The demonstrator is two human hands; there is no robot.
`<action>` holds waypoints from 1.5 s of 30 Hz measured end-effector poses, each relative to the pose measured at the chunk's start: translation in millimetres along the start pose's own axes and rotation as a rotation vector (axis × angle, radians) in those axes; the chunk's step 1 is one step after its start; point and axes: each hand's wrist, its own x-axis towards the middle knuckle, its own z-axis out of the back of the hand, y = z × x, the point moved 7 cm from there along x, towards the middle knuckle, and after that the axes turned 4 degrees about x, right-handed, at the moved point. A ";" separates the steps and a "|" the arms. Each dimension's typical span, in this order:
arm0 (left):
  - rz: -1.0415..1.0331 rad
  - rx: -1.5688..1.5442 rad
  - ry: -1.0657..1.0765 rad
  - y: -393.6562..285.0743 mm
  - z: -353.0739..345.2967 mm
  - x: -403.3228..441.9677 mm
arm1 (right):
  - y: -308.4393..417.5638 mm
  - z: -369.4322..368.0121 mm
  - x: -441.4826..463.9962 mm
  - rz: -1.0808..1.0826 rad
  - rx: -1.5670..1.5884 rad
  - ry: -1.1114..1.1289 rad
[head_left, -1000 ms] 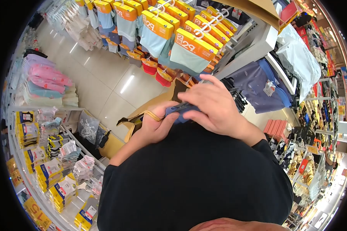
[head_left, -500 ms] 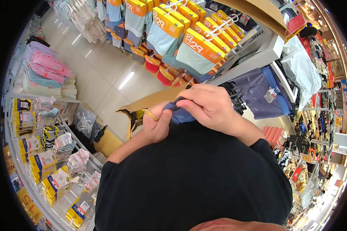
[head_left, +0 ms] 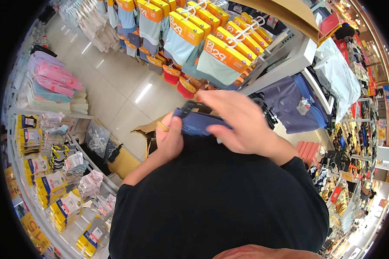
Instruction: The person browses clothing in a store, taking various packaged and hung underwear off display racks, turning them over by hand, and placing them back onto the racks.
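Note:
A dark blue piece of clothing [head_left: 199, 122] is in front of my black shirt, its upper edge by a black plastic hanger [head_left: 188, 106]. My left hand [head_left: 170, 137], with a yellow band around a finger, pinches the left end of the cloth and hanger. At the other end is my right hand [head_left: 242, 122], slightly blurred, fingers and thumb stretched apart. Its thumb overlaps the cloth; whether it touches is unclear. The right part of the hanger is hidden behind that hand.
Packaged garments with orange-yellow labels [head_left: 222, 52] hang ahead. To the right are a larger blue garment [head_left: 289, 103] and a white plastic bag [head_left: 337, 75]. An open cardboard box [head_left: 150, 131] stands below my hands. Packed socks [head_left: 52, 183] line a rack on the left.
My right hand has gone from a pinch at the black hanger to spread fingers farther right. The blue cloth now shows stretched out lengthwise, and my left hand has shifted slightly left.

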 end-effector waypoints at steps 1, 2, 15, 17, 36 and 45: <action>-0.011 -0.044 -0.020 -0.4 5.3 2.6 | 0.1 18.5 -5.4 0.051 0.029 -0.084; -0.023 -0.088 -0.041 -0.8 10.1 4.7 | 0.2 36.9 -11.5 0.104 0.054 -0.166; -0.128 -0.005 -0.480 -31.7 81.3 2.4 | -117.6 -22.5 -109.0 -0.842 1.181 0.158; -0.159 0.016 -0.543 -37.0 84.0 0.9 | -108.7 -22.9 -101.0 -0.781 1.477 -0.031; -0.212 0.529 -0.785 -59.4 106.1 -20.6 | -91.1 -2.0 -87.0 -0.565 1.006 -0.340; -0.510 0.852 -0.058 -57.9 35.7 -46.5 | -39.2 -24.5 -44.3 -0.254 0.563 -0.047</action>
